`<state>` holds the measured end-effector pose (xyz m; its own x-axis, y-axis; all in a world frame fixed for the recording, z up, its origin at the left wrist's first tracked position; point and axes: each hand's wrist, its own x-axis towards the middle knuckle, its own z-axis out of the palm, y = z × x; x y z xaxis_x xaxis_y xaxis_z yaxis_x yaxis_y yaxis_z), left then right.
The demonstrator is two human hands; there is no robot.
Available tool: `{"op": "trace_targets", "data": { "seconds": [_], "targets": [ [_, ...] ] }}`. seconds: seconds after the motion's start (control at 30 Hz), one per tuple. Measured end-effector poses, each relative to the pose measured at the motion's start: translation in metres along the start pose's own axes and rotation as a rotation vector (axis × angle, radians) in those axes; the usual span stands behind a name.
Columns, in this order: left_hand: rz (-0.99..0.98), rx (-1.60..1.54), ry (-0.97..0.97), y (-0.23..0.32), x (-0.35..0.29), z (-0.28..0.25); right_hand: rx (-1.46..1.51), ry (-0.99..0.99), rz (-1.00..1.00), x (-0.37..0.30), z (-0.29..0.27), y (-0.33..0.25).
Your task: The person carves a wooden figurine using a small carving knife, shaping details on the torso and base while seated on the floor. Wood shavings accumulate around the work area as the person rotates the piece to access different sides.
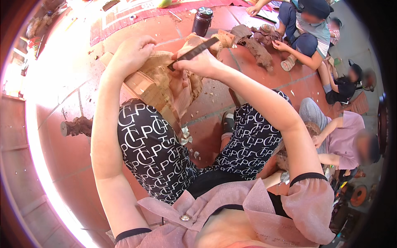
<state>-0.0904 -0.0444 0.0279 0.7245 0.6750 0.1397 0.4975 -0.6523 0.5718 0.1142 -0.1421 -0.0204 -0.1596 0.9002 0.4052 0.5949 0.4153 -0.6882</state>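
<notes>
A pale carved piece of wood leans against my knees, its surface rough and deeply shaped. My left hand is closed over its upper left edge, the fingers curled and partly turned away. In my right hand, closed, is a narrow dark flat strip with a patterned face, perhaps a file or rasp. The strip slants up to the right above the carving, and the fingers under it hide part of the wood.
A dark lidded flask stands beyond the carving, near a red mat. Brown carved wood lies to the right, beside a seated person. Another person in pink sits nearer right. Pale chips litter the tiles; a dark wood piece lies left.
</notes>
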Motion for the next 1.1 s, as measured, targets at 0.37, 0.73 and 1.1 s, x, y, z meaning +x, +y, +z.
{"op": "trace_targets", "data": {
  "seconds": [0.37, 0.73, 1.1],
  "targets": [
    [-0.119, -0.061, -0.135, 0.012, -0.003, -0.008, 0.372, 0.281, 0.329, 0.020, -0.075, -0.015],
    [-0.057, 0.398, -0.285, 0.035, 0.026, 0.001, -0.441, 0.170, -0.088, 0.008, -0.110, 0.002],
    [-0.153, -0.071, -0.273, 0.024, 0.001, -0.009, -0.733, 0.161, -0.255, -0.008, -0.113, 0.009]
  ]
}}
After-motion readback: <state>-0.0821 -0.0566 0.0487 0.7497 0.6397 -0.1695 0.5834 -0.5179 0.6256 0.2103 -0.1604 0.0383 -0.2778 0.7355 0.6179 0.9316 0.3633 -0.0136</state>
